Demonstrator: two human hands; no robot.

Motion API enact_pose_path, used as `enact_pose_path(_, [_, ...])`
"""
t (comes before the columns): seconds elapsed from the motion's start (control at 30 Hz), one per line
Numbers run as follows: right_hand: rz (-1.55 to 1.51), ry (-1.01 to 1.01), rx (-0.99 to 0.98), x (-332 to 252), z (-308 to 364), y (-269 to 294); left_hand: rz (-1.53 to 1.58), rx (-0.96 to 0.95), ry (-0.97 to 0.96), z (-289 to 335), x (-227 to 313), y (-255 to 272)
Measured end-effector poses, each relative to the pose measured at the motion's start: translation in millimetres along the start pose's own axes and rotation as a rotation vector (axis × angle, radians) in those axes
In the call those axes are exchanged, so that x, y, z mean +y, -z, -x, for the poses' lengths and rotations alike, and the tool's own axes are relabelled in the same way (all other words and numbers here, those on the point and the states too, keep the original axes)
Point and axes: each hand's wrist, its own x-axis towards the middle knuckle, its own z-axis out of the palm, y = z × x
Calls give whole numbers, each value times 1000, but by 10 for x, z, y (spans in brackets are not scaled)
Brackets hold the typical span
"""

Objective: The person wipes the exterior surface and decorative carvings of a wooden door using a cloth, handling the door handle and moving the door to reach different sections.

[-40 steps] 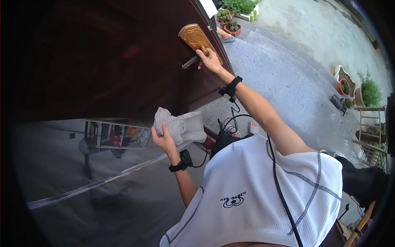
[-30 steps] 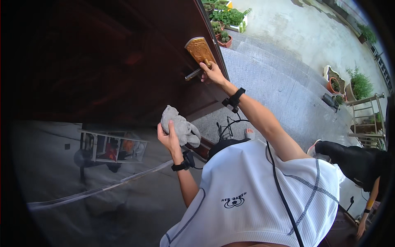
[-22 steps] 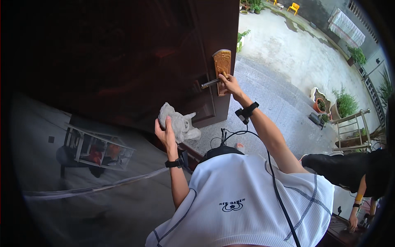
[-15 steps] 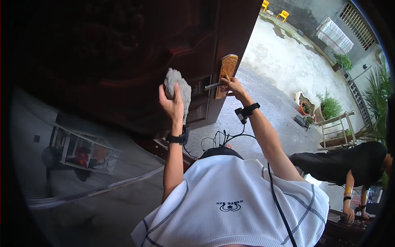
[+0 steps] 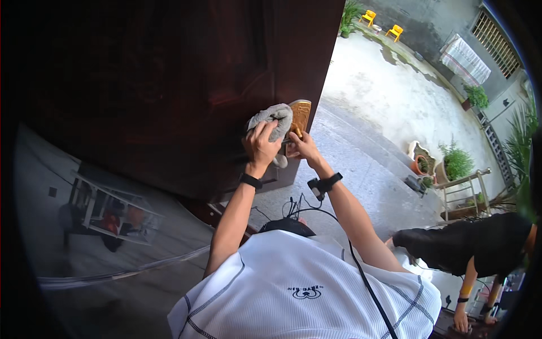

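A dark reddish-brown door point(image 5: 226, 62) with raised panels stands in front of me. Near its right edge is an ornate golden handle plate point(image 5: 302, 114). My left hand point(image 5: 261, 144) is closed around a bunched grey cloth point(image 5: 273, 116), which touches the door at the plate's left side. My right hand point(image 5: 305, 148) grips the lever handle just below, its fingers wrapped round it; most of the lever is hidden behind my hands and the cloth. A loose end of the cloth hangs below my left hand.
Beyond the door edge lies a pale courtyard point(image 5: 372, 73) with yellow chairs point(image 5: 395, 31), potted plants point(image 5: 456, 162) and a metal rack point(image 5: 467, 192). At right, a person in black point(image 5: 468, 240) bends over a dark surface. Thin black cables point(image 5: 299, 209) hang near my waist.
My left hand has moved right and brought the cloth from the door panel to the handle plate. My right hand stays on the handle. The door has shifted slightly left in view.
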Motion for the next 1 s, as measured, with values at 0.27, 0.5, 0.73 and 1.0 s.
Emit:
enact_pose_path(0.27, [-144,277,60,233,-73,-13,-218,84,-181,-374,171,-383])
enact_pose_path(0.5, [-210,259,5,271,-13,44,-278,50,-198,-425,310,-197])
enact_pose_path(0.73, [-244,266,47,280,120,73,-186,242,-436,-1907,1414,-224])
enact_pose_path(1.0, [-123,482,206,526,-25,-38,-324,-194,-336,-587,850,-750])
